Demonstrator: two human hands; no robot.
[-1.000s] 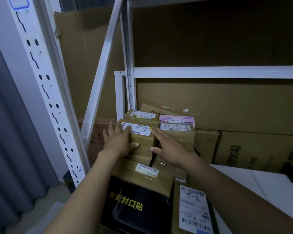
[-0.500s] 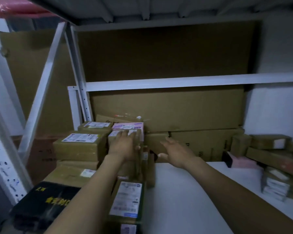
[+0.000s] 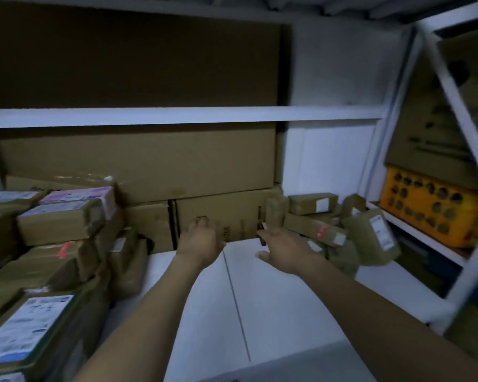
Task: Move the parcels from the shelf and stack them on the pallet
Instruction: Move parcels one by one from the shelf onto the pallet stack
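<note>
- Grip: my left hand [image 3: 202, 241] is released, fingers loosely extended, holding nothing. My right hand [image 3: 284, 248] is also released, palm down and fingers spread, grasping nothing.
- Both hands hover over the bare white shelf board [image 3: 260, 312], stretched toward the back, with a gap between them.
- Left parcels [image 3: 61, 221]: a stack of brown taped boxes with white shipping labels fills the left end of the shelf, several layers high. My left hand is near it but apart from it.
- Right parcels [image 3: 309, 202]: a looser heap of small brown taped boxes sits in the right back corner, some flat, some tilted. My right fingertips are just beside the nearest one; I cannot tell whether they touch.
- Large plain cartons [image 3: 138, 161] stand against the back wall behind both groups, directly ahead of my hands. A white crossbar [image 3: 177, 116] runs above them.
- At right, a slanted white brace [image 3: 450, 100] of the frame crosses the view. Beyond it a yellow perforated crate [image 3: 425, 208] sits on a neighbouring shelf; its contents are too blurred to tell.
</note>
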